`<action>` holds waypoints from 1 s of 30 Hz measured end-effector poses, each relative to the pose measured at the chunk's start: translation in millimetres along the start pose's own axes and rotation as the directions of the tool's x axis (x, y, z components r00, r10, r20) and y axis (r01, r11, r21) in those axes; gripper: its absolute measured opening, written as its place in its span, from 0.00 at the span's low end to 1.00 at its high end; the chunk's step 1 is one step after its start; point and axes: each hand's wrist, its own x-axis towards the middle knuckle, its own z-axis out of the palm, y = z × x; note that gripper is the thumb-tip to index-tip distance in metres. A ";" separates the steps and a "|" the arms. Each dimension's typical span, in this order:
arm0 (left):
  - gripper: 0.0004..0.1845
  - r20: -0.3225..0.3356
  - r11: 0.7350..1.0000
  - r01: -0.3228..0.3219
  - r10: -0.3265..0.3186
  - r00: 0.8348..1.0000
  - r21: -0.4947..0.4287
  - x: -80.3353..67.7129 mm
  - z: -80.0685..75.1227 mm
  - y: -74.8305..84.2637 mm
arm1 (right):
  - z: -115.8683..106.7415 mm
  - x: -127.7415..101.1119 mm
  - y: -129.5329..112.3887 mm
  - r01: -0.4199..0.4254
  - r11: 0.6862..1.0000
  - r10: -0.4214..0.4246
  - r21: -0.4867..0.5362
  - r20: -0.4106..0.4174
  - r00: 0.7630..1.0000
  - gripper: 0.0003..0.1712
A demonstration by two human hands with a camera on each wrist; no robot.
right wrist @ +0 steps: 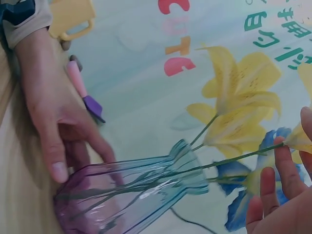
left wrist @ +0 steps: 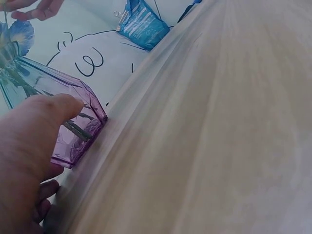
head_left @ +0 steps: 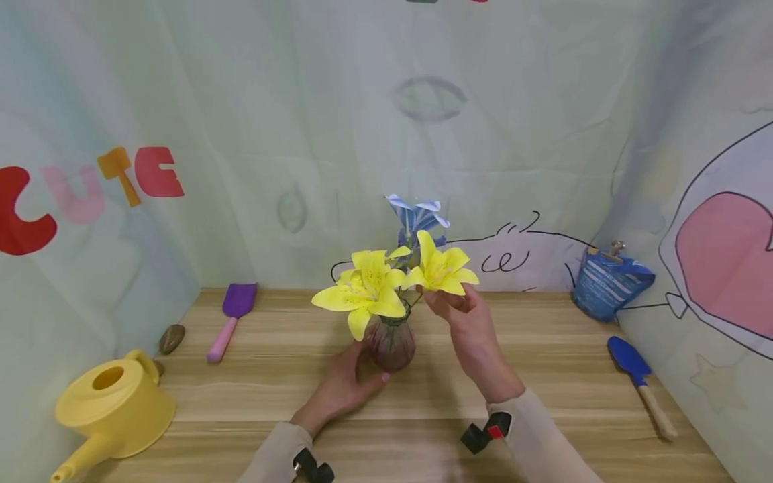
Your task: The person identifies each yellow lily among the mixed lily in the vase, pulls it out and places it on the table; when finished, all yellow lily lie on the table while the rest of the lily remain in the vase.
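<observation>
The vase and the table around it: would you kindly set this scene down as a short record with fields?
Vase: clear, tinted purple to teal, upright
Flowers: yellow lilies, with a blue flower behind
Left hand: curved round the vase's lower part
Right hand: holds the right-hand yellow lily just under its bloom
Table left: yellow watering can, purple-and-pink shovel, brown stone
Table right: blue bag with a clip, blue trowel with wooden handle
</observation>
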 end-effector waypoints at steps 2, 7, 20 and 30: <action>0.45 -0.006 1.000 -0.009 0.009 1.000 0.000 -0.1 -0.1 -0.1 | 0.0 0.7 -5.8 0.029 1.000 -0.029 0.004 0.008 1.000 0.25; 0.44 -0.023 0.998 -0.066 0.065 0.998 -0.009 0.1 0.2 -0.5 | 1.0 4.4 -22.7 0.097 0.995 -0.097 0.032 0.011 0.995 0.25; 0.41 -0.037 0.990 -0.138 0.137 0.990 -0.022 0.4 -0.6 -1.0 | -4.2 14.8 -67.0 0.210 0.972 -0.208 0.105 -0.032 0.978 0.21; 0.42 -0.036 0.993 -0.117 0.115 0.993 -0.036 1.0 0.6 -2.0 | -28.1 21.4 -83.8 0.253 0.964 -0.239 0.080 -0.147 0.960 0.20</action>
